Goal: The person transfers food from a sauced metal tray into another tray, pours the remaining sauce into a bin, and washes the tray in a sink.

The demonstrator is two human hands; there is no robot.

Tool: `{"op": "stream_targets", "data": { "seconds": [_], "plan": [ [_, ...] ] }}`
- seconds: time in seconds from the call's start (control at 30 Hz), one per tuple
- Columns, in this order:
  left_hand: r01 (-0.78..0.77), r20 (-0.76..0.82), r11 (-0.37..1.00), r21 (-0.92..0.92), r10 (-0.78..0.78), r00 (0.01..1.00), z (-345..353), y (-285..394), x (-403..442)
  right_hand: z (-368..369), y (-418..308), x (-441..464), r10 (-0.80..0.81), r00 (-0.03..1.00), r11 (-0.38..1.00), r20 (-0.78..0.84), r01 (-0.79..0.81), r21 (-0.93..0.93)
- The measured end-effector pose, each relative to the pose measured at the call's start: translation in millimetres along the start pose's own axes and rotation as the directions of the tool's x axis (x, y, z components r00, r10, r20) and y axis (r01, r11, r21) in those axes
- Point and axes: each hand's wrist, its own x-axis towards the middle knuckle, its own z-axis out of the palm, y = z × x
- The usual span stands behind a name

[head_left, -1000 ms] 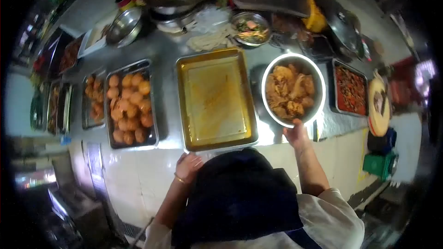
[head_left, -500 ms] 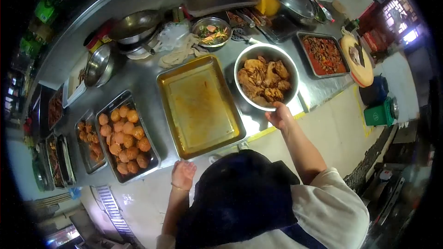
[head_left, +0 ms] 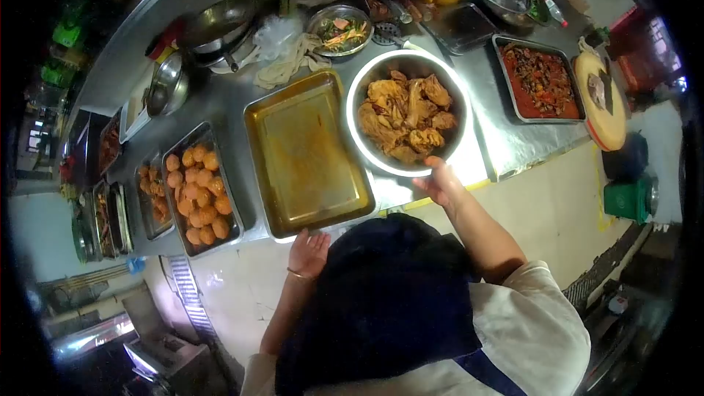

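Observation:
My right hand (head_left: 440, 183) grips the front rim of a round white-rimmed metal basin (head_left: 461, 139), its fingers partly hidden under the edge. Browned chicken pieces (head_left: 411, 114) fill the basin. Directly left of it lies a rectangular metal tray (head_left: 304, 154) with a thin film of yellowish oil, its right side close against the basin. Palm up and fingers extended, my left hand (head_left: 309, 253) is at the tray's front edge; the fingertips seem to reach the rim, though contact is hard to make out. Nothing lies in that palm.
Left of the oily tray stands a tray of round orange-brown balls (head_left: 199, 194), with a smaller tray (head_left: 154, 202) beside it. A bowl of vegetables (head_left: 340, 31) and a cloth (head_left: 290, 66) sit behind. Rightward are a tray of red sauced food (head_left: 539, 81) and a round board (head_left: 601, 103).
The basin has shifted left, closer to the oily tray, with my right hand on its rim. My left hand has come nearer the tray's front edge. The view has turned slightly.

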Motion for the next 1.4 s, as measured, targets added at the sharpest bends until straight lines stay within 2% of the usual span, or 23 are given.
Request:
{"op": "stream_targets", "data": {
  "seconds": [0.1,0.2,0.23,0.27,0.3,0.33,0.4,0.43,0.5,0.57,0.6,0.7,0.73,0.77,0.9,0.97,1.03,1.1,1.17,1.2,1.27,1.37,1.4],
  "plan": [
    [-0.022,0.021,0.998,-0.054,0.023,1.000,28.6,-18.6,-2.6,-1.7,-8.0,9.8,0.050,0.999,0.999,0.020,-0.050,0.008],
    [-0.090,0.157,0.995,-0.033,0.094,0.983,47.5,-38.5,0.5,-2.5,-11.8,5.8,0.067,0.996,0.997,0.057,-0.068,0.022],
    [-0.145,0.204,0.989,-0.025,0.147,0.968,53.9,-41.6,-3.4,-4.0,-12.0,5.8,0.093,0.996,0.996,-0.005,-0.093,-0.012],
    [-0.029,0.442,0.999,-0.015,0.033,0.896,22.1,-35.3,18.2,-3.4,-15.0,4.5,0.135,0.990,0.990,-0.030,-0.136,-0.029],
    [-0.040,0.195,0.991,-0.131,0.065,0.979,44.7,-39.8,10.3,-19.7,-7.8,20.5,0.161,0.983,0.987,0.086,-0.163,0.012],
    [-0.022,0.338,0.993,-0.118,0.061,0.939,31.7,-39.7,21.0,-18.6,-11.7,18.9,0.185,0.981,0.983,0.053,-0.185,-0.007],
    [-0.062,0.290,0.997,-0.053,0.075,0.954,18.6,-39.1,25.3,-23.4,-10.6,23.8,0.202,0.979,0.979,0.019,-0.201,-0.023],
    [-0.079,0.096,0.997,-0.004,0.079,0.992,25.7,-40.1,19.9,-36.1,-8.1,32.4,0.199,0.974,0.979,0.106,-0.194,-0.057],
    [-0.130,0.040,0.991,0.006,0.130,0.991,33.9,-42.6,11.6,-52.3,-5.1,48.2,0.219,0.955,0.976,0.201,-0.209,-0.067],
    [-0.138,0.058,0.989,-0.047,0.140,0.988,26.9,-45.1,17.9,-25.6,-17.9,30.9,0.203,0.976,0.977,0.074,-0.197,-0.081],
    [-0.135,0.170,0.988,-0.072,0.146,0.975,11.9,-47.2,33.2,-22.4,-21.0,31.6,0.211,0.972,0.973,0.103,-0.199,-0.114],
    [-0.227,-0.079,0.972,0.062,0.232,0.970,18.3,-52.8,34.8,-25.7,-17.5,37.9,0.190,0.972,0.980,0.141,-0.180,-0.084],
    [-0.237,-0.088,0.970,0.044,0.240,0.967,18.4,-52.3,35.6,-23.5,-18.2,37.4,0.189,0.956,0.981,0.224,-0.174,-0.083],
    [-0.239,-0.094,0.971,0.028,0.240,0.966,18.3,-55.0,34.2,-21.9,-20.3,34.7,0.183,0.975,0.982,0.124,-0.175,-0.071],
    [-0.262,-0.212,0.965,0.002,0.256,0.943,36.5,-43.7,-5.8,-27.1,-18.4,42.3,0.143,0.988,0.981,0.064,-0.133,-0.139],
    [-0.295,-0.211,0.955,0.018,0.292,0.933,20.0,-42.7,-2.0,-36.1,-17.1,53.4,0.140,0.986,0.981,0.091,-0.125,-0.148],
    [-0.379,-0.187,0.925,-0.005,0.372,0.909,12.8,-36.5,-18.6,-37.8,-30.1,46.5,0.304,0.940,0.946,0.155,-0.279,-0.163],
    [-0.422,-0.136,0.902,0.094,0.432,0.892,-8.9,-28.9,-19.5,-16.0,-26.3,32.9,0.185,0.977,0.981,0.108,-0.177,-0.076],
    [-0.476,-0.161,0.863,0.171,0.501,0.850,-30.9,-27.9,-12.6,-17.5,-27.7,42.2,0.209,0.962,0.978,0.178,-0.202,-0.056],
    [-0.460,-0.226,0.858,0.228,0.507,0.832,-14.7,-20.3,-47.6,-2.3,-28.9,32.1,0.199,0.967,0.979,0.161,-0.188,-0.079],
    [-0.569,-0.087,0.729,0.381,0.640,0.763,-60.1,-20.8,-5.6,3.1,-36.0,29.3,0.218,0.965,0.976,0.147,-0.212,-0.059],
    [-0.473,-0.196,0.863,0.177,0.502,0.843,-21.6,-5.9,-70.3,23.9,-38.8,24.2,0.188,0.976,0.982,0.114,-0.185,-0.032],
    [-0.455,-0.212,0.865,0.213,0.496,0.842,-22.2,-6.3,-71.3,25.5,-37.6,25.0,0.179,0.977,0.984,0.114,-0.178,-0.017]
  ]
}}
